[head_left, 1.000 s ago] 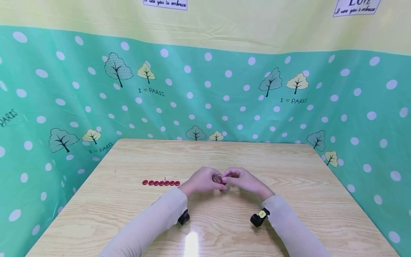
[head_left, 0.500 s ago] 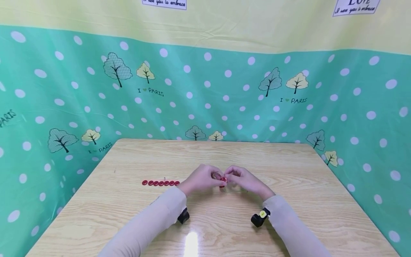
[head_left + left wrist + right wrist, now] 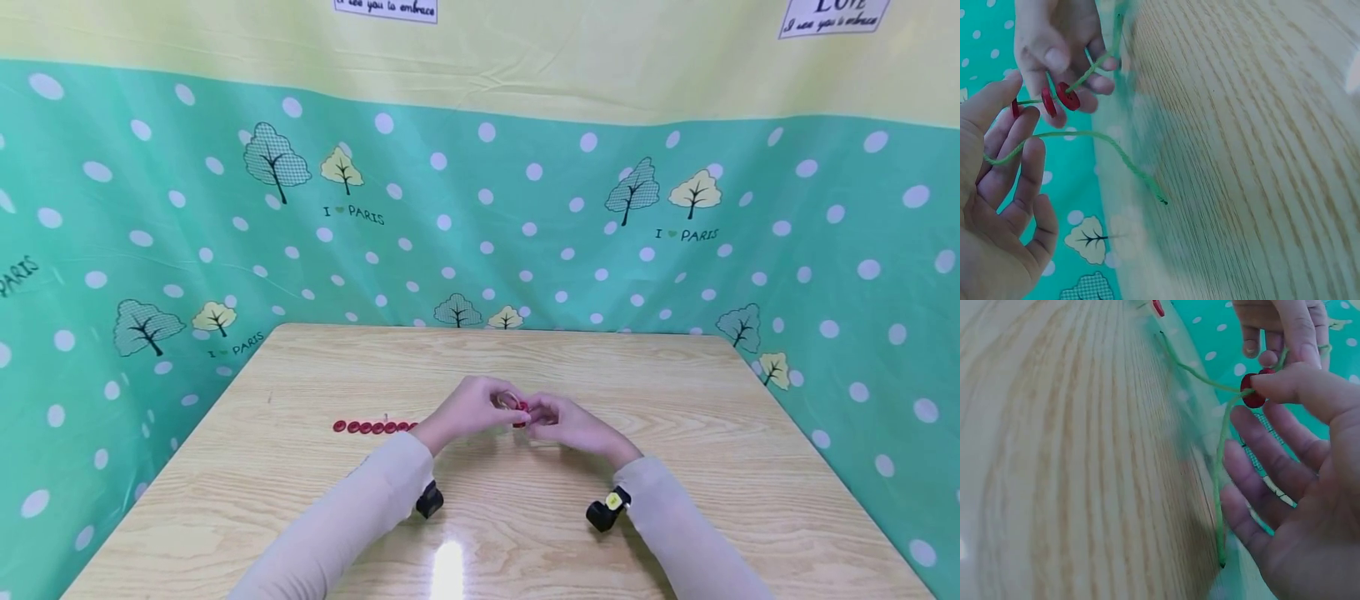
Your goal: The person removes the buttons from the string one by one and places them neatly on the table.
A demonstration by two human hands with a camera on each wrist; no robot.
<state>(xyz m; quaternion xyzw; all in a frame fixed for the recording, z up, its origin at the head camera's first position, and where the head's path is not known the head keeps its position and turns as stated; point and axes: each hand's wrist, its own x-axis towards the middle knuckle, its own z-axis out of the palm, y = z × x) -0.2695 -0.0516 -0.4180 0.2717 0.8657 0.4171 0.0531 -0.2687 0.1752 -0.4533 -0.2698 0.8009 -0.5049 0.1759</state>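
Two hands meet over the middle of the table in the head view. The left hand [image 3: 480, 404] pinches a green cord [image 3: 1129, 162] at a red button between thumb and forefinger. Two more red buttons [image 3: 1067, 95] are threaded along it towards the right hand [image 3: 573, 423]. In the right wrist view that hand's thumb and fingers stand apart, fingertips right at a threaded button [image 3: 1252, 399]. One cord end hangs below the right fingers; the other trails from the left hand.
Several red buttons [image 3: 365, 427] lie in a row on the wooden table [image 3: 480, 358], left of the hands, the last partly covered by the left wrist. A patterned curtain [image 3: 480, 208] rises behind the table's far edge.
The left hand has risen slightly with the cord. The right fingers, earlier pinching close to the buttons, have parted, and the threaded buttons show more plainly between the hands.
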